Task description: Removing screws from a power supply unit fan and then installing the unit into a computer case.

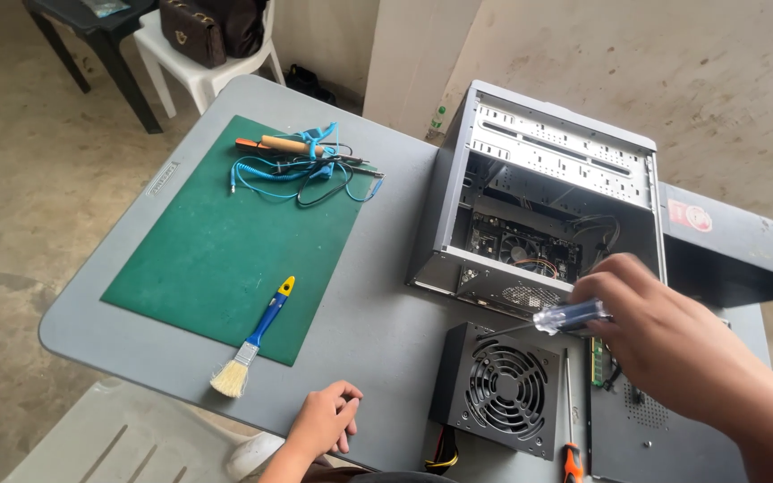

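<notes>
My right hand grips a screwdriver with a clear and blue handle, its shaft pointing left over a black power supply unit with a round fan grille. The unit lies on the grey table in front of an open grey computer case. My left hand rests on the table's near edge with fingers loosely curled, holding nothing.
A green mat carries a blue coiled wrist strap cable, a wooden-handled tool and a blue-handled paintbrush. A second screwdriver with an orange handle lies beside the power supply. The case's side panel is at right. White chair behind.
</notes>
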